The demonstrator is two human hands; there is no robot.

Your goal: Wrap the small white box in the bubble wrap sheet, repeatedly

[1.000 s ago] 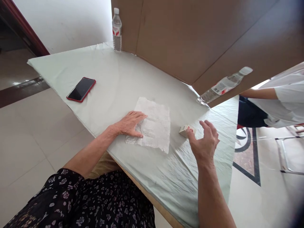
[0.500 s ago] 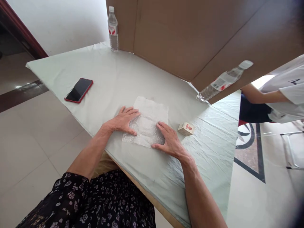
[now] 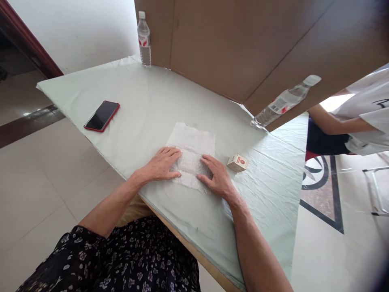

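Note:
A whitish translucent sheet, which looks like bubble wrap (image 3: 193, 140), lies creased on the pale green tablecloth. My left hand (image 3: 164, 163) rests on its left side, palm down, with thumb apart from the fingers. On its right side lies my right hand (image 3: 216, 175), also palm down, thumb and fingers apart. Both hands touch the sheet, and neither is closed round anything. A small beige box with a red mark (image 3: 237, 163) sits just right of my right hand.
A black phone with a red edge (image 3: 102, 116) lies at the left. Brown cardboard panels (image 3: 212, 48) stand at the back, with one water bottle (image 3: 144, 42) at the left and another (image 3: 284, 103) at the right. Beyond them, a person's arm (image 3: 331, 119) shows.
My left hand has shifted right and slightly nearer me, its fingers less spread. The sheet's left part has drawn inward. My right hand has barely moved.

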